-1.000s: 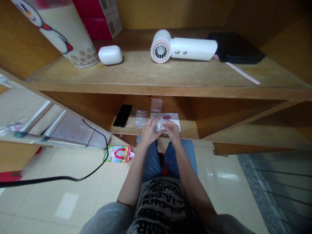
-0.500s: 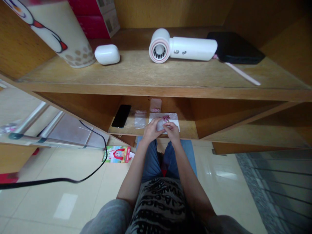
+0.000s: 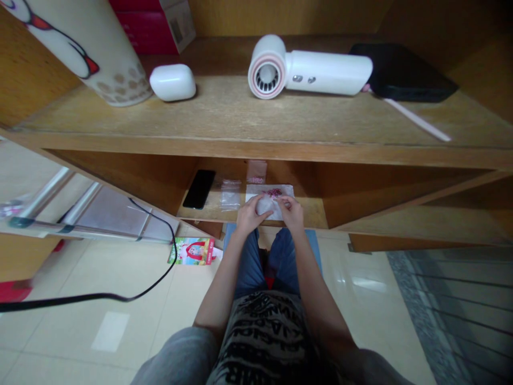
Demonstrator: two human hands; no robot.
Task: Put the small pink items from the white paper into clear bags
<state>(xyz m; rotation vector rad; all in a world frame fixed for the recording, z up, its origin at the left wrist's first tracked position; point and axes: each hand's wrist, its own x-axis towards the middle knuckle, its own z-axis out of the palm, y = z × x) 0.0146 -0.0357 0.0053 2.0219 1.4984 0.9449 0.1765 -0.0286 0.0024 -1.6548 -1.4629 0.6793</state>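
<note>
My left hand [image 3: 249, 215] grips a small clear plastic bag [image 3: 264, 206], which lies on a white paper sheet [image 3: 285, 211] on the low wooden shelf [image 3: 208, 213]. My right hand [image 3: 290, 212] has its fingertips pinched together at the bag's right side, close to a small heap of pink beads [image 3: 274, 192]. Whether those fingers hold anything is hidden. To the left stand another clear bag [image 3: 231, 195] and a black smartphone [image 3: 199, 189]. At the back leans a bag of pink beads [image 3: 256, 172].
Above my hands, a wooden shelf edge [image 3: 256, 144] runs across. That shelf carries a white hair dryer [image 3: 304, 72], a white case [image 3: 172, 82], a large cup [image 3: 100, 59] and a black pouch [image 3: 401, 72]. A black cable [image 3: 132, 294] lies across the tiled floor at left.
My right hand has shifted slightly right, away from the bag, and my left hand covers more of it. The whole view has tilted, moving the upper shelf's objects higher in the frame.
</note>
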